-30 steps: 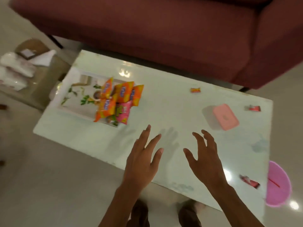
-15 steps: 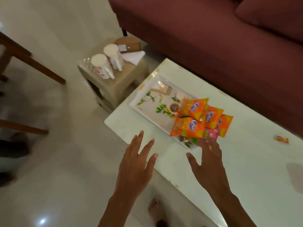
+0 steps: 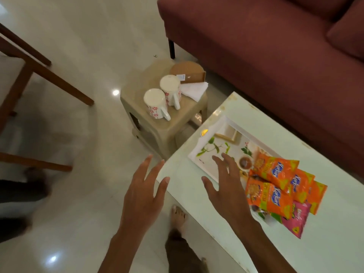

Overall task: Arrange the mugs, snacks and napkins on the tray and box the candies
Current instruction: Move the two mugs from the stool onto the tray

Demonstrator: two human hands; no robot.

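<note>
Both hands are spread and hold nothing: the left hand [image 3: 141, 196] over the glossy floor, the right hand [image 3: 226, 186] above the rectangular tray [image 3: 208, 154]. Shiny snack packets [image 3: 275, 186] lie on the tray; two round ceramic mugs [image 3: 161, 97] stand on a plastic stool [image 3: 177, 123].

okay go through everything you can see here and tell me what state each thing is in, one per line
Left hand: open, empty, fingers spread, above the floor.
Right hand: open, empty, over the tray's near edge.
Near mug: upside down on the stool.
Far mug: upside down beside it.
Napkins: on the stool, not yet on the tray.
Tray: on the table, left half bare.
Snack packets: sealed, piled overlapping on the tray's right end.
</note>
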